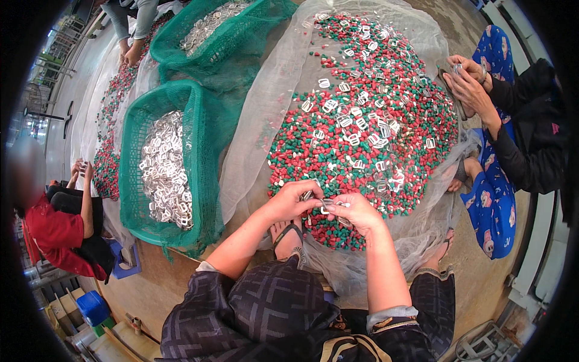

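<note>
Silvery metal buckles (326, 203) are pinched between my two hands, close together over the near edge of the pile. My left hand (294, 200) has its fingers closed on a few of them. My right hand (357, 213) is also closed on buckles, its fingertips almost meeting the left ones. Exactly how many each hand holds is hidden by the fingers. Below and beyond lies a broad heap of red, green and white pebble-like pieces (362, 157), with many loose buckles (353, 139) scattered on top. A pale mesh sheet (253, 139) lies under the heap.
To the left stands a green basket (129, 181) lined with netting, full of buckles (169, 181). A second green basket (160, 45) with buckles is behind it. Co-workers sit at right (525, 145) and left (57, 220); another's hands (131, 53) work at a far-left pile (111, 120).
</note>
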`<state>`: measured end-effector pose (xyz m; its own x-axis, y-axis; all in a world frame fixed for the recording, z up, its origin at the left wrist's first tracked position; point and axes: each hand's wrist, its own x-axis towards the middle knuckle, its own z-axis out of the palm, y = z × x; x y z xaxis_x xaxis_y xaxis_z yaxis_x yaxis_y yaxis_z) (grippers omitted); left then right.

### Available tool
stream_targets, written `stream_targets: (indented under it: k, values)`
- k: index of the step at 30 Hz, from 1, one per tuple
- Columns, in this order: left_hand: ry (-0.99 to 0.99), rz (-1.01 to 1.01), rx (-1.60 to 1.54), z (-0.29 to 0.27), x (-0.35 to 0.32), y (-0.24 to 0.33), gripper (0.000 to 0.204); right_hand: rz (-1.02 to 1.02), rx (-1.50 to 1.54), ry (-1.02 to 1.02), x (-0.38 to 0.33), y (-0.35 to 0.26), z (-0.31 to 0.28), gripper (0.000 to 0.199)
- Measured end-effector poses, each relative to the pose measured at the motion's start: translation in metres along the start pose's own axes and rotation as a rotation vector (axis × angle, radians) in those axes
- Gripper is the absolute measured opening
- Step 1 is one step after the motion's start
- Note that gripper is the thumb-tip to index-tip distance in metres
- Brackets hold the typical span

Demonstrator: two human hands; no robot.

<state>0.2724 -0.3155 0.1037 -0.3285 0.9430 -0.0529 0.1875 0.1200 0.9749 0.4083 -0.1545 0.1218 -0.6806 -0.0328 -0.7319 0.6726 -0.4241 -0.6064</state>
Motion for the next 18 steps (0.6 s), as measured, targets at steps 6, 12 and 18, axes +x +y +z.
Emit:
stream_targets:
  k: [6,12,18]
  values:
    - [0.029,-0.186,-0.157,0.004,-0.003,-0.006,0.013,0.009,0.156,-0.002,0.006,0.009,0.005,0.022]
    - [0.107,-0.114,-0.136,0.001,-0.003,-0.005,0.014,0.019,0.192,0.074,0.012,0.017,0.005,0.03]
    - [0.123,-0.146,-0.273,-0.002,-0.003,-0.006,0.012,0.08,0.316,0.034,0.006,0.008,0.012,0.028]
